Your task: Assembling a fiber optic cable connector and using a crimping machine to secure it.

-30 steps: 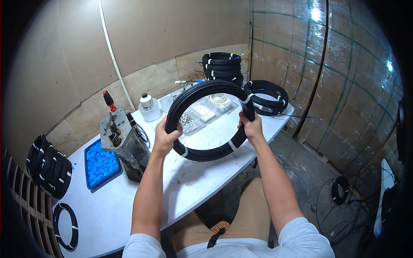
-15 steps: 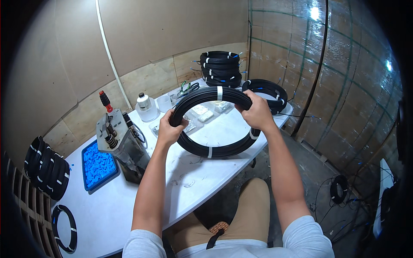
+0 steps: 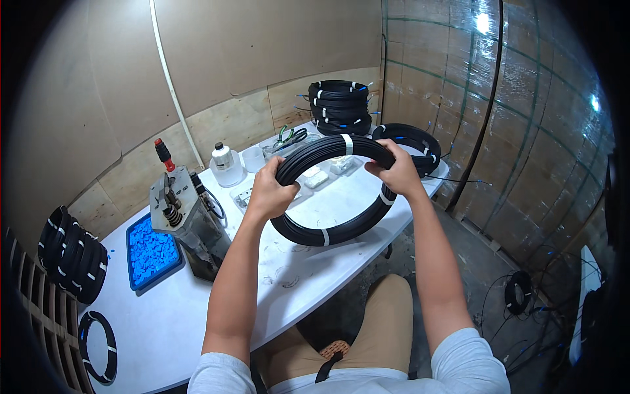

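Between my hands is a coil of black cable (image 3: 346, 230), bound with white tape bands and held tilted up above the white table (image 3: 275, 308). My left hand (image 3: 270, 190) is wrapped round the coil's left side, thumb on the inside of the ring. On the upper right side, my right hand (image 3: 394, 167) grips it in the same way. Behind it lie small clear packs of white parts (image 3: 315, 177), partly hidden by the coil. Another black coil (image 3: 410, 148) rests just beyond my right hand.
A stack of coils (image 3: 339, 108) stands at the back. On the left are a metal bench press (image 3: 187, 210), a blue tray of small blue pieces (image 3: 152, 253), a bottle (image 3: 223, 157), leaning coils (image 3: 73, 256) and a single coil (image 3: 111, 348). Wrapped cartons (image 3: 446, 111) line the right.
My left hand has shifted up and right along the coil's left side. The coil has moved slightly right and turned a little; my right hand still grips it.
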A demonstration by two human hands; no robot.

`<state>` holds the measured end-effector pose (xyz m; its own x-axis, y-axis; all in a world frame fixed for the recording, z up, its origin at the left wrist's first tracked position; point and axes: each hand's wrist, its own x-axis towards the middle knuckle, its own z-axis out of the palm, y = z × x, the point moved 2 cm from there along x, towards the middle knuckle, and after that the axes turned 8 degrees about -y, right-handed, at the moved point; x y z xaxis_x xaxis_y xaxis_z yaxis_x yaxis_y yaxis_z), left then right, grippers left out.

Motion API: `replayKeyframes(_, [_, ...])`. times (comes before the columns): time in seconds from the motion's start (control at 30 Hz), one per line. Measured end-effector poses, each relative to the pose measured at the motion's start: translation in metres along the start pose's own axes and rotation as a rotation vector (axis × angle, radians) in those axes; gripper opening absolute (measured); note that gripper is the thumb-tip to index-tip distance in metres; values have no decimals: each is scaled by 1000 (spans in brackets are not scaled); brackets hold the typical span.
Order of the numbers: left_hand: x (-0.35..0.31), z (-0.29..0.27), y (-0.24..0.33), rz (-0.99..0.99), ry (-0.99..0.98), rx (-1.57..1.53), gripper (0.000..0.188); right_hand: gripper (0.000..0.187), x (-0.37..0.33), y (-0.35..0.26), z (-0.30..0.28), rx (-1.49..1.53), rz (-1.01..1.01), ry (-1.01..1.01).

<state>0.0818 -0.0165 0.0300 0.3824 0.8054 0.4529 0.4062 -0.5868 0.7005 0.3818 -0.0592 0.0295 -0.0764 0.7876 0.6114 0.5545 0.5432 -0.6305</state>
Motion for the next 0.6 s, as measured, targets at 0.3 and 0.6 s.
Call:
replayKeyframes(0.3, [-11, -9, -7, -188, -12, -246, 30, 28, -49, 65, 55, 452, 342, 263])
replayKeyframes(0.6, [-47, 20, -47, -515, -84, -253, 27, 32, -23, 50, 29, 77, 706, -210])
